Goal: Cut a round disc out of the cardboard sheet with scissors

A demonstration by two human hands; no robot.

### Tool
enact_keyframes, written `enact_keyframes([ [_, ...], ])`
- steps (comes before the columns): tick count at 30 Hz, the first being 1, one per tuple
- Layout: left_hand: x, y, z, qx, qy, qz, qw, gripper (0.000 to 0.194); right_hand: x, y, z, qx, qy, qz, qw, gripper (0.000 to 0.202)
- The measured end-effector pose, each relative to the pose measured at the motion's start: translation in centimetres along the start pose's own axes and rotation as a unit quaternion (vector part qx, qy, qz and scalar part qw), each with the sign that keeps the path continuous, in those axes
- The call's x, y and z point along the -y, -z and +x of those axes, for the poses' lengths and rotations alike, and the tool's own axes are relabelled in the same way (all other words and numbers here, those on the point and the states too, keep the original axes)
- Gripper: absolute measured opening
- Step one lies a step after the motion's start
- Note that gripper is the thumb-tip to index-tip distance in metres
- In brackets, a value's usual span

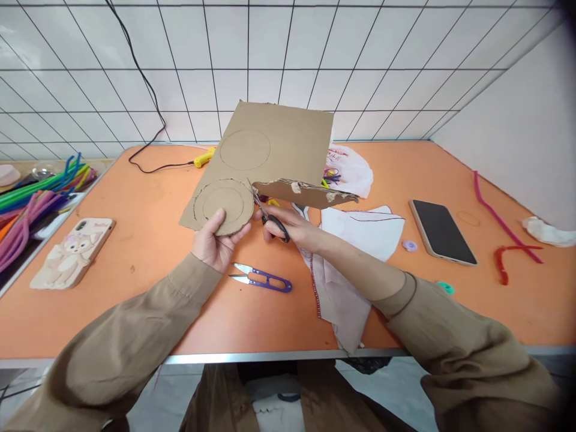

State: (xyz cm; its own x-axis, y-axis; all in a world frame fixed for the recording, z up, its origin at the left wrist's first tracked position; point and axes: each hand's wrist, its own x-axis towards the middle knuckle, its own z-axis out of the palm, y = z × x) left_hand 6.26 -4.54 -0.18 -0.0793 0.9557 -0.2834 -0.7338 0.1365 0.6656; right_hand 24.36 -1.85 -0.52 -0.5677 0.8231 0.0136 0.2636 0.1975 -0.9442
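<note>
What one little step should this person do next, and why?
Probably a short snip along the edge of the cardboard disc, the right hand working the black-handled scissors while the left hand steadies the disc. The scissors point in at the disc's right edge, its rim looks rough in places, and the left hand grips its near side.

I count two hands of mine, left hand [218, 243] and right hand [300, 229]; one pair of scissors [284, 231]; one pair of purple snips [285, 287]; one cardboard sheet [292, 138]; one cardboard disc [225, 201]; one yellow tool [204, 158]; two phones [443, 233]; two loose fuzzy stems [488, 210]; two small round pieces [410, 246]. The bundled stems [33, 225] overlap too much to count.
</note>
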Motion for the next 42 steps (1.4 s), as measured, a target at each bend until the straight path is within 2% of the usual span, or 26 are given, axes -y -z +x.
enact_keyframes([
  [5, 0.1, 0.0, -0.1, 0.000, -0.006, 0.001, 1.000, 0.036, 0.3, -0.6, 0.0, -0.021, 0.020, 0.017, 0.999, 0.018],
  [16, 0.0, -0.1, 0.2, -0.016, -0.051, 0.017, 0.998, 0.034, -0.1, -1.3, -0.2, -0.051, -0.036, 0.046, 0.997, 0.029],
  [23, 0.5, 0.3, 0.1, 0.018, -0.043, 0.014, 0.999, 0.034, 0.0, -1.2, -0.1, -0.056, -0.014, 0.038, 0.998, 0.025],
  [29, 0.7, 0.4, 0.1, 0.027, -0.031, 0.022, 0.999, 0.031, 0.4, -1.1, -0.1, -0.062, 0.015, 0.049, 0.997, 0.013],
  [37, 0.5, 0.4, 0.1, 0.028, -0.036, 0.024, 0.999, 0.036, 0.6, -0.7, -0.4, -0.060, 0.037, 0.018, 0.997, 0.014],
  [42, 0.7, 0.3, -0.1, 0.029, -0.052, 0.025, 0.998, 0.042, 0.1, -0.4, -0.3, -0.036, 0.037, -0.002, 0.999, 0.016],
])
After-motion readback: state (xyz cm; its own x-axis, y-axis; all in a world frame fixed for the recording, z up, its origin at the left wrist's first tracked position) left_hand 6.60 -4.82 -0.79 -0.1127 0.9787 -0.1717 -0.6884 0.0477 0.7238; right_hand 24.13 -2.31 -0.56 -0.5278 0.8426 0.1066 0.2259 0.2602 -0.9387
